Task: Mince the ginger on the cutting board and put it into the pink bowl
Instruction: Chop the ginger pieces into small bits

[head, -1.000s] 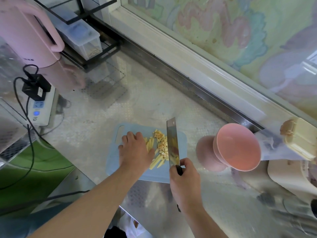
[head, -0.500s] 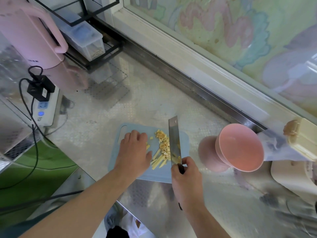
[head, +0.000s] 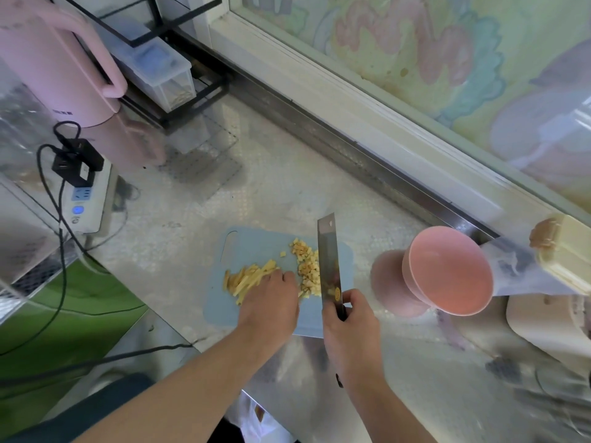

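Observation:
A light blue cutting board [head: 256, 247] lies on the metal counter. Pale yellow ginger strips [head: 248, 278] fan across its left middle, and a pile of diced ginger [head: 307, 266] sits to their right. My left hand [head: 270, 303] rests at the near right end of the strips with its fingers curled down onto them. My right hand [head: 351, 326] grips the handle of a cleaver [head: 329, 260], whose blade stands on edge against the right side of the diced pile. The pink bowl [head: 451, 270] stands to the right of the board with nothing in it.
A pink kettle [head: 54, 68] and a power strip [head: 86, 199] with black cables are at the left. A black wire rack with clear boxes [head: 160, 68] stands behind. A cream box [head: 569, 254] and a white appliance [head: 543, 324] sit right of the bowl.
My left hand has drawn back toward me and to the right, uncovering the ginger strips on the board's left. The cleaver stays beside the diced pile.

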Action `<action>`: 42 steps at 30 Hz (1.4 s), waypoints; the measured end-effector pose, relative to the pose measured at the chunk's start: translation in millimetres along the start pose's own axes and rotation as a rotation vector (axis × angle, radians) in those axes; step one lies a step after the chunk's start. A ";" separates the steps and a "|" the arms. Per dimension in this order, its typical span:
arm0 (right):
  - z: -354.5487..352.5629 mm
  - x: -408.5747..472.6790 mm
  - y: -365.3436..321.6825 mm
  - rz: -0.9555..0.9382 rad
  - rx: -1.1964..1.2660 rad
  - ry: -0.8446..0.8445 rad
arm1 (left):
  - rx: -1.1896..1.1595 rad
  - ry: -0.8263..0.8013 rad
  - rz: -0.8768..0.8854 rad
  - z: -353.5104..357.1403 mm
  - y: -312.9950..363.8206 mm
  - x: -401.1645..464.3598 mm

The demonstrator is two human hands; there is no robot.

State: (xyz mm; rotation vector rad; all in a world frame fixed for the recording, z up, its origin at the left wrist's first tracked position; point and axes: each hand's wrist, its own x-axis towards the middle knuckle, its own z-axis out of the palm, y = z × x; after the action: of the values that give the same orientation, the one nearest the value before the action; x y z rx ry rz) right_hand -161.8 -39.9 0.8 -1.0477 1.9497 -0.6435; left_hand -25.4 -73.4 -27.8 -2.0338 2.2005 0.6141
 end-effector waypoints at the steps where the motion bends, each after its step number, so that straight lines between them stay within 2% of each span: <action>1: 0.5 -0.2 -0.3 -0.001 -0.002 -0.004 | 0.002 -0.014 0.007 -0.9 -3.6 -0.7; 8: 5.2 -3.2 -5.6 -0.011 -0.006 -0.038 | 0.112 -0.022 0.086 -4.6 -26.1 -7.2; 13: 9.6 -6.2 -8.1 -0.016 -0.013 -0.087 | 0.106 0.067 0.081 -3.0 -36.4 -12.2; 16: 13.0 -8.1 -8.3 -0.030 -0.030 -0.133 | 0.051 0.197 0.062 6.7 -46.7 -13.2; 20: 18.4 -9.2 -2.3 -0.130 -0.249 -0.177 | -0.007 0.267 -0.054 9.3 -56.1 -16.7; 23: 20.5 -7.3 -0.5 -0.218 -0.470 -0.200 | -0.114 0.193 -0.221 6.3 -59.9 -15.2; 25: 20.6 -5.0 -1.5 -0.245 -0.542 -0.209 | -0.153 0.162 -0.254 5.6 -60.7 -12.5; 30: 17.6 -3.1 -3.3 -0.222 -0.564 -0.203 | -0.223 0.109 -0.131 7.2 -70.4 -5.6; 37: 14.3 -3.8 -1.5 -0.153 -0.465 -0.209 | -0.231 0.088 0.064 2.0 -82.7 8.4; 42: 15.6 -3.2 -0.3 -0.126 -0.423 -0.208 | -0.231 0.104 0.113 -0.3 -87.2 11.5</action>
State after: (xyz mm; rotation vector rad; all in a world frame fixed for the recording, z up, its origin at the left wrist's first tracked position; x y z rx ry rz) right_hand -147.5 -38.2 -6.1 -1.4431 1.8865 -0.1750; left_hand 58.0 -87.5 -51.7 -2.1008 2.4196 0.8283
